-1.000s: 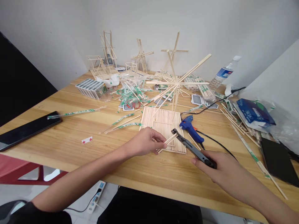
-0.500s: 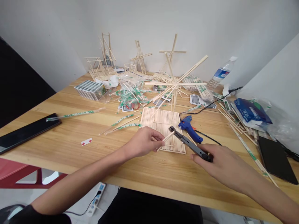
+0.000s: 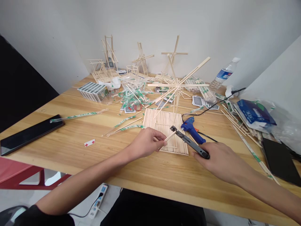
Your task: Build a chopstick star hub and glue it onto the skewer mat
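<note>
Near the front edge of the wooden table, the left hand and right hand work over a flat mat of glued bamboo sticks. The left fingers curl inward and pinch a short bamboo stick, which slants up from the mat's near edge toward its middle. The right fingers clench the handle of a slim black hand tool, though I cannot tell how hard they squeeze. The tool's metal head sits at the stick's upper end, too close to tell whether it bites. Over the last second, that meeting point has barely shifted, while the tool's tail has come clear of the right palm.

Just right of the mat lies a blue hot-glue gun. Behind the mat stands a spoked stick wheel, with smaller stick frames toward the back edge. A water bottle stands near the back right corner, and a black tablet lies along the left edge.
</note>
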The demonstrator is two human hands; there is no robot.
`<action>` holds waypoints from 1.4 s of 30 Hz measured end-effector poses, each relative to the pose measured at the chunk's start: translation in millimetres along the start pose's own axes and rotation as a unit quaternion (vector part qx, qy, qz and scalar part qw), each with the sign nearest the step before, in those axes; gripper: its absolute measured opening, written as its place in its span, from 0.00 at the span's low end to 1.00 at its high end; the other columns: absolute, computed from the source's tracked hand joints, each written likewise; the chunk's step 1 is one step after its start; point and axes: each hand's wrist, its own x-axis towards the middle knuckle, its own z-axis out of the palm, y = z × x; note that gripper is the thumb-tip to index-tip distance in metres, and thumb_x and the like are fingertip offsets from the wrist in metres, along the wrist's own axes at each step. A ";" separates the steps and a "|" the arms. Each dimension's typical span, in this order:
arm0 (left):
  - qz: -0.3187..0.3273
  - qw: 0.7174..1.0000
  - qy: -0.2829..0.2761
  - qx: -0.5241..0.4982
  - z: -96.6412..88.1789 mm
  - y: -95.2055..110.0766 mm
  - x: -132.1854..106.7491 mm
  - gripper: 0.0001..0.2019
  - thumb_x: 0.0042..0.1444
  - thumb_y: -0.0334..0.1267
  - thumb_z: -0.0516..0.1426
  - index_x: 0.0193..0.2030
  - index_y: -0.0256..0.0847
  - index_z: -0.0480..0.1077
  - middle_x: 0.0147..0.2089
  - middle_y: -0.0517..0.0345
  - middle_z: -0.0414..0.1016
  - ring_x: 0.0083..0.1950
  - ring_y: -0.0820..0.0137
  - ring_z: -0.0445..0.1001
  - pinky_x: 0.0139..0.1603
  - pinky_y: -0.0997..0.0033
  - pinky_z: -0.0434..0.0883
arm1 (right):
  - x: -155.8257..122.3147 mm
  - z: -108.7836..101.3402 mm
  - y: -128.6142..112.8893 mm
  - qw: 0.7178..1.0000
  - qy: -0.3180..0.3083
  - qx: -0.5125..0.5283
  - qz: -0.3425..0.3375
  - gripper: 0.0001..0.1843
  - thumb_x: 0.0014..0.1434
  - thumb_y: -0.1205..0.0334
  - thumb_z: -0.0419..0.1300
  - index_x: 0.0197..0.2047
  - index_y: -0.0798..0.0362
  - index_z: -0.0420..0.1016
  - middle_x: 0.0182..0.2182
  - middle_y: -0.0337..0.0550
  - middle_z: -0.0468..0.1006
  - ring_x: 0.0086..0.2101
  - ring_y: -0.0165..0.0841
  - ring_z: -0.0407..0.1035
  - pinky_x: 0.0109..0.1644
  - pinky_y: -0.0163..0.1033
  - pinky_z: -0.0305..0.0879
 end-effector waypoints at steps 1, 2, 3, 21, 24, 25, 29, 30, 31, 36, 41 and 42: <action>0.002 1.000 0.001 0.000 0.2 -0.3 -0.1 0.08 0.54 0.40 0.60 0.33 0.38 0.78 0.25 0.60 0.75 0.26 0.72 0.72 0.29 0.74 0.66 | 0.1 -0.1 0.1 1.000 0.000 -0.003 0.003 0.21 0.63 0.47 0.51 0.26 0.49 0.76 0.28 0.49 0.81 0.31 0.44 0.75 0.33 0.42 0.58; 0.004 1.000 0.003 0.003 0.3 -0.5 -0.1 0.08 0.54 0.40 0.60 0.33 0.38 0.78 0.26 0.60 0.75 0.26 0.72 0.73 0.30 0.74 0.66 | 0.1 -0.2 0.0 1.000 -0.002 -0.006 0.006 0.22 0.63 0.46 0.51 0.26 0.49 0.76 0.27 0.49 0.81 0.30 0.44 0.74 0.33 0.42 0.58; 0.005 1.000 0.007 0.007 0.3 -0.5 -0.2 0.08 0.54 0.40 0.60 0.32 0.38 0.78 0.26 0.60 0.75 0.27 0.72 0.73 0.30 0.73 0.67 | 0.0 -0.3 -0.3 1.000 -0.003 -0.009 0.008 0.23 0.63 0.45 0.50 0.26 0.49 0.76 0.27 0.50 0.80 0.30 0.45 0.74 0.33 0.43 0.58; -0.075 0.956 -0.006 -0.283 6.5 13.2 3.2 0.10 0.48 0.36 0.70 0.32 0.36 0.74 0.28 0.63 0.73 0.30 0.75 0.75 0.38 0.69 0.77 | 22.9 -9.5 41.4 0.982 0.120 0.092 0.117 0.14 0.58 0.49 0.54 0.31 0.49 0.75 0.27 0.46 0.80 0.29 0.43 0.74 0.32 0.41 0.62; -0.075 0.951 -0.013 -0.301 9.0 10.3 3.8 0.13 0.46 0.38 0.71 0.32 0.36 0.74 0.29 0.62 0.74 0.31 0.74 0.75 0.38 0.68 0.77 | 22.3 0.4 39.9 0.985 0.098 0.084 0.111 0.13 0.58 0.52 0.55 0.37 0.51 0.74 0.32 0.47 0.83 0.32 0.43 0.76 0.34 0.40 0.64; -0.075 0.949 -0.017 -0.305 9.7 9.6 3.9 0.13 0.46 0.39 0.72 0.32 0.36 0.74 0.29 0.62 0.75 0.31 0.74 0.75 0.38 0.68 0.77 | 22.3 4.5 38.1 0.988 0.087 0.068 0.111 0.14 0.58 0.52 0.54 0.39 0.51 0.74 0.33 0.49 0.83 0.33 0.44 0.76 0.34 0.40 0.64; -0.082 0.946 -0.022 -0.312 11.4 8.7 4.5 0.13 0.46 0.39 0.72 0.32 0.35 0.74 0.31 0.60 0.77 0.32 0.74 0.76 0.38 0.70 0.77 | 20.9 19.1 28.0 0.992 0.062 0.014 0.113 0.16 0.61 0.53 0.53 0.45 0.53 0.75 0.34 0.55 0.83 0.35 0.49 0.78 0.32 0.41 0.60; -0.087 0.945 -0.021 -0.315 11.7 8.8 4.6 0.13 0.47 0.39 0.72 0.32 0.35 0.74 0.31 0.59 0.78 0.32 0.74 0.77 0.38 0.71 0.77 | 19.5 21.6 24.8 0.991 0.060 0.000 0.116 0.16 0.61 0.56 0.53 0.46 0.53 0.74 0.34 0.56 0.83 0.35 0.50 0.78 0.31 0.42 0.59; -0.092 0.943 -0.019 -0.319 11.9 8.9 4.7 0.13 0.47 0.38 0.72 0.32 0.35 0.74 0.32 0.58 0.79 0.33 0.74 0.78 0.38 0.71 0.77 | 17.6 23.5 21.5 0.991 0.057 -0.017 0.120 0.15 0.60 0.59 0.53 0.47 0.54 0.74 0.34 0.57 0.83 0.35 0.51 0.78 0.31 0.42 0.59; -0.107 0.934 -0.014 -0.341 13.0 7.9 5.2 0.14 0.45 0.38 0.73 0.32 0.35 0.74 0.35 0.55 0.82 0.34 0.72 0.79 0.40 0.68 0.77 | 7.7 26.2 6.5 0.987 0.038 -0.101 0.122 0.18 0.56 0.69 0.54 0.50 0.58 0.72 0.35 0.59 0.82 0.38 0.54 0.79 0.33 0.44 0.59; -0.099 0.923 -0.037 -0.369 15.0 8.0 4.8 0.21 0.37 0.44 0.75 0.32 0.35 0.75 0.33 0.56 0.82 0.33 0.70 0.81 0.38 0.68 0.78 | 12.6 23.2 10.6 0.988 0.036 -0.073 0.134 0.15 0.59 0.67 0.53 0.49 0.55 0.72 0.34 0.56 0.83 0.36 0.50 0.79 0.31 0.42 0.58; -0.099 0.921 -0.037 -0.375 15.2 8.6 4.6 0.21 0.36 0.45 0.75 0.32 0.35 0.75 0.33 0.57 0.81 0.33 0.70 0.81 0.38 0.68 0.78 | 14.0 23.1 13.8 0.988 0.038 -0.061 0.137 0.14 0.60 0.64 0.52 0.48 0.54 0.72 0.34 0.54 0.83 0.35 0.48 0.78 0.31 0.42 0.59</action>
